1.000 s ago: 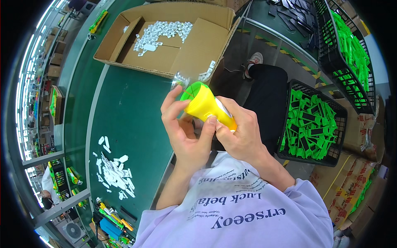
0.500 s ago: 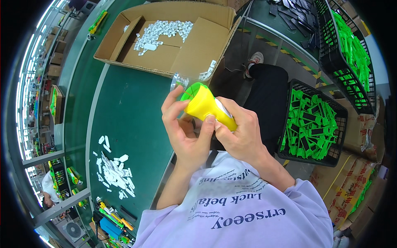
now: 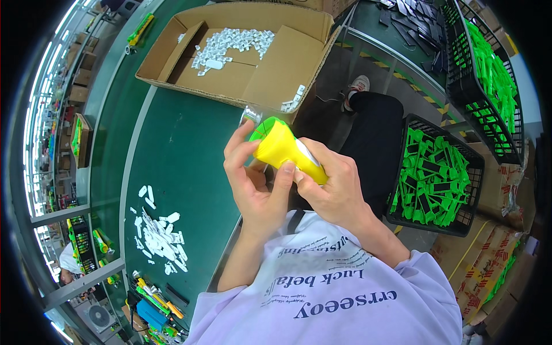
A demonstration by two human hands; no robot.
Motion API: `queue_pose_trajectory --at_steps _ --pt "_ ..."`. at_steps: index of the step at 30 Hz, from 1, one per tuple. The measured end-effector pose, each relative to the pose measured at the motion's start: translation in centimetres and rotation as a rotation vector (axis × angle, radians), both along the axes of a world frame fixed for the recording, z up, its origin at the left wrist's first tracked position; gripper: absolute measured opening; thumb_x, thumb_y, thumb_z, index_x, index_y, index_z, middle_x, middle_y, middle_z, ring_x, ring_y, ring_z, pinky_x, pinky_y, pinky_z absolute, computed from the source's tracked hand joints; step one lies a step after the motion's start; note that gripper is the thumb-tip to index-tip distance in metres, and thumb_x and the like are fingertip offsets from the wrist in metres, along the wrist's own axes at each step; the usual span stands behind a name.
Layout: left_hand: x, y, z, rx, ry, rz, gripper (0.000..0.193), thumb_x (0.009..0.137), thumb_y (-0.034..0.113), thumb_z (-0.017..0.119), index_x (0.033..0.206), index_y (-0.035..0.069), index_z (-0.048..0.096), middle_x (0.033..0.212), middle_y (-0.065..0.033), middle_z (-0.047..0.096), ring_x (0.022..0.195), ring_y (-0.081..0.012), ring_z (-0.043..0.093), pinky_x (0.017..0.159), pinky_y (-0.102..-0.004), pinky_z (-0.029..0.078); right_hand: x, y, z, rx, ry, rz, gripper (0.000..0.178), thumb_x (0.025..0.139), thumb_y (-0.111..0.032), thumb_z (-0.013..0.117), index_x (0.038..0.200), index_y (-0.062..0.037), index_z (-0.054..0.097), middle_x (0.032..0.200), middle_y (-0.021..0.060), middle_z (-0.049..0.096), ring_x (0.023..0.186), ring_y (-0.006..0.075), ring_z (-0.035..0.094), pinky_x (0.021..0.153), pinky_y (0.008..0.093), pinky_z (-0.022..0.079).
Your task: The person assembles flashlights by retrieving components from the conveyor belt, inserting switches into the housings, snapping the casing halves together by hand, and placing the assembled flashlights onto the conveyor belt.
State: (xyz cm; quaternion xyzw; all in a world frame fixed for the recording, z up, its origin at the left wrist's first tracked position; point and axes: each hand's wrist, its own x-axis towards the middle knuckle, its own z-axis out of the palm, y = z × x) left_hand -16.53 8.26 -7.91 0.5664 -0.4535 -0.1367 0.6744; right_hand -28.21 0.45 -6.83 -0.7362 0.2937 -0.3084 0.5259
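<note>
Yellow housing [image 3: 280,145], clamped by left hand [image 3: 257,195] and right hand [image 3: 337,183] (clear cup [image 3: 251,115] beside left fingertips [image 3: 247,126]), could slip if loosened.

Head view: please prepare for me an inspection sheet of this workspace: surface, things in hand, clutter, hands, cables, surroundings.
Surface: green tabletop, carrying an open cardboard box with small white pieces.
Things in hand: yellow-green casing, tilted; clear part beside its mouth.
Clutter: loose white strips in a scattered pile.
Hands: right hand grips the casing; left hand has its thumb against it; its hold on the clear part is unclear.
Cables: thin wire at the casing's mouth.
Surroundings: black crate of green parts at right.
</note>
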Motion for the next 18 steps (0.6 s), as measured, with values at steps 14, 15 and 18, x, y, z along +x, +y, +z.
queue_pose_trajectory --at_steps 14,15,18 --pt "6.2 7.7 7.7 0.839 -0.684 -0.219 0.059 0.07 0.038 0.08 0.115 0.005 0.062 0.097 -0.0136 0.066 0.092 -0.0326 0.061 0.085 -0.0396 0.045 3.1 -0.8 2.5 -1.105 0.05 0.389 0.03 0.073 -0.012 0.066 0.103 -0.0153 0.071 0.086 0.0002 0.057 0.078 0.0168 0.056 0.082 0.0392 0.045" --pt "6.3 8.0 8.1 0.94 -0.672 -0.208 0.055 0.072 0.039 0.078 0.111 0.003 0.061 0.096 -0.0153 0.066 0.088 -0.0347 0.062 0.083 -0.04 0.045 3.8 -0.1 2.9 -1.168 0.091 0.395 0.028 0.079 -0.014 0.063 0.106 -0.0178 0.069 0.094 0.0006 0.058 0.085 0.0162 0.057 0.09 0.0453 0.045" --pt "8.1 10.0 8.1 1.031 -0.633 -0.051 0.053 0.076 0.04 0.076 0.106 0.0 0.06 0.092 -0.018 0.066 0.084 -0.0369 0.063 0.078 -0.0423 0.047 6.2 1.0 3.1 -1.208 -0.139 0.326 0.032 0.08 -0.017 0.065 0.112 -0.0191 0.066 0.106 0.0022 0.06 0.094 0.0159 0.057 0.1 0.0494 0.042"
